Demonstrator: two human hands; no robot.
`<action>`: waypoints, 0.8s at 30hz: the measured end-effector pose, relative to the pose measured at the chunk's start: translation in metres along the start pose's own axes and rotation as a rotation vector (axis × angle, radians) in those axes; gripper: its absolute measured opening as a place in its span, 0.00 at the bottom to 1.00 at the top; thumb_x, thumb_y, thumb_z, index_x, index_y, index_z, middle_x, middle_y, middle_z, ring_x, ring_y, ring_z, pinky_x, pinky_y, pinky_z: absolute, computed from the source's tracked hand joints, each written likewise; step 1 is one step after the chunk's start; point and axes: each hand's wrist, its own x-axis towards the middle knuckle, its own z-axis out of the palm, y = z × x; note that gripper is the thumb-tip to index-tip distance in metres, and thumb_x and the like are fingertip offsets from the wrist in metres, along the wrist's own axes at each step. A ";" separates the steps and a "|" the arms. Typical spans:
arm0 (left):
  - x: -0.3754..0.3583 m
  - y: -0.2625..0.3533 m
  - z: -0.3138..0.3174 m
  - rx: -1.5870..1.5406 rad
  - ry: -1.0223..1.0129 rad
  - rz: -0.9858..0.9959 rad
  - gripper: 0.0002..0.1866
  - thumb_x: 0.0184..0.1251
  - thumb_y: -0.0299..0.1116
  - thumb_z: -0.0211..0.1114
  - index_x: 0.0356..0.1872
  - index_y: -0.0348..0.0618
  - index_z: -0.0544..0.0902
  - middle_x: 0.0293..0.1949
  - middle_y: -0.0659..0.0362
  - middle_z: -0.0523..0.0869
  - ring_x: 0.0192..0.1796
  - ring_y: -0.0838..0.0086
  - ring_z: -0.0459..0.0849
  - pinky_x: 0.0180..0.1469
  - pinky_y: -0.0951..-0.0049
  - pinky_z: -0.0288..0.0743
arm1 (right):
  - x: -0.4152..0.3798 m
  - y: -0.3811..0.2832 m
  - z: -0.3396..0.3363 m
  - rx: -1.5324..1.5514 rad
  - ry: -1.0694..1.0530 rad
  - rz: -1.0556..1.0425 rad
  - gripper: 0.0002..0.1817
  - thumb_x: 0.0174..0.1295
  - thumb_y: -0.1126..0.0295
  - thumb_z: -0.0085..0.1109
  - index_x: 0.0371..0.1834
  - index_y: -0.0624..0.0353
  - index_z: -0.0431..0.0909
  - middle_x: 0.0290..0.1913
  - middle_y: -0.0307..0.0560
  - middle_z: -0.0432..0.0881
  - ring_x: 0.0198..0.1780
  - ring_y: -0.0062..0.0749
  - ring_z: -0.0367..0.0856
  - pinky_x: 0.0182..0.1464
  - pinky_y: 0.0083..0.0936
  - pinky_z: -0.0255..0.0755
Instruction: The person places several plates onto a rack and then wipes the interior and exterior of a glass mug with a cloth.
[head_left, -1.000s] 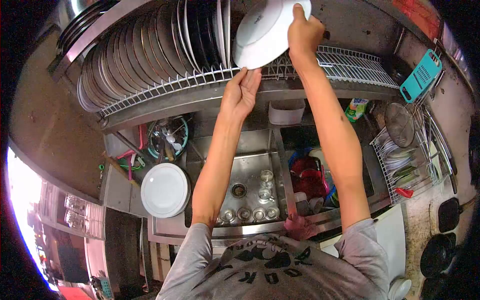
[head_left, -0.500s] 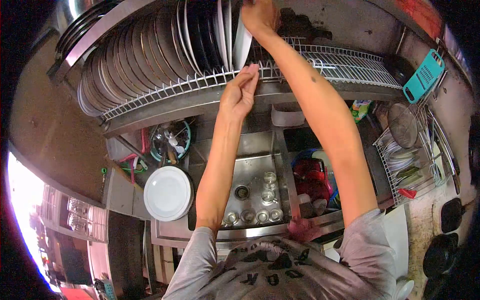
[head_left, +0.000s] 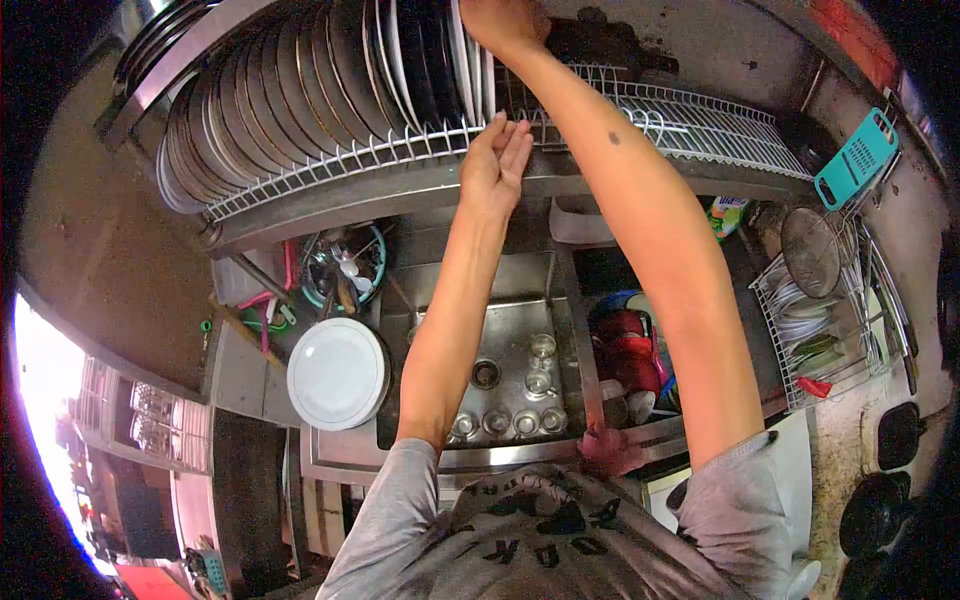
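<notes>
A white plate (head_left: 488, 85) stands on edge at the right end of a row of plates (head_left: 300, 90) in the white wire rack (head_left: 370, 152). My right hand (head_left: 507, 25) is closed at the upper edge of this plate; its fingertips are partly cut off by the frame's top. Palm up and holding nothing, my left hand (head_left: 495, 165) has its fingers stretched out at the rack's front rail, just below the plate's lower edge. Dark and white plates fill the slots to the left of it.
Below is a steel sink (head_left: 510, 300) with several glasses (head_left: 525, 420). A stack of white plates (head_left: 338, 375) sits at its left, near a basket of utensils (head_left: 345, 265). Red dishes (head_left: 625, 350) lie in the right basin. A turquoise grater (head_left: 857, 160) hangs at the right.
The white plate has gone from leaning to standing upright beside the others, my right hand moving left with it. My left hand has shifted slightly right, its fingers spreading more.
</notes>
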 end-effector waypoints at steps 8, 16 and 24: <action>-0.012 0.020 0.001 0.009 -0.037 -0.066 0.08 0.67 0.29 0.59 0.41 0.34 0.76 0.44 0.52 0.82 0.49 0.62 0.84 0.52 0.67 0.81 | -0.012 -0.026 -0.030 0.222 -0.288 0.227 0.41 0.68 0.38 0.33 0.41 0.71 0.82 0.43 0.68 0.82 0.47 0.61 0.81 0.49 0.49 0.72; -0.061 0.048 -0.036 0.235 -0.109 -0.014 0.12 0.67 0.33 0.58 0.47 0.37 0.76 0.45 0.53 0.82 0.49 0.59 0.83 0.53 0.64 0.79 | -0.037 -0.033 -0.066 0.264 -0.329 0.375 0.43 0.65 0.34 0.36 0.52 0.71 0.77 0.53 0.68 0.78 0.58 0.62 0.74 0.59 0.46 0.65; -0.170 0.054 -0.220 1.073 0.185 0.163 0.12 0.68 0.35 0.59 0.38 0.35 0.81 0.29 0.60 0.83 0.34 0.79 0.81 0.36 0.77 0.74 | -0.184 -0.012 -0.044 0.424 0.376 -0.253 0.05 0.57 0.70 0.62 0.33 0.59 0.78 0.36 0.49 0.79 0.42 0.46 0.78 0.46 0.36 0.71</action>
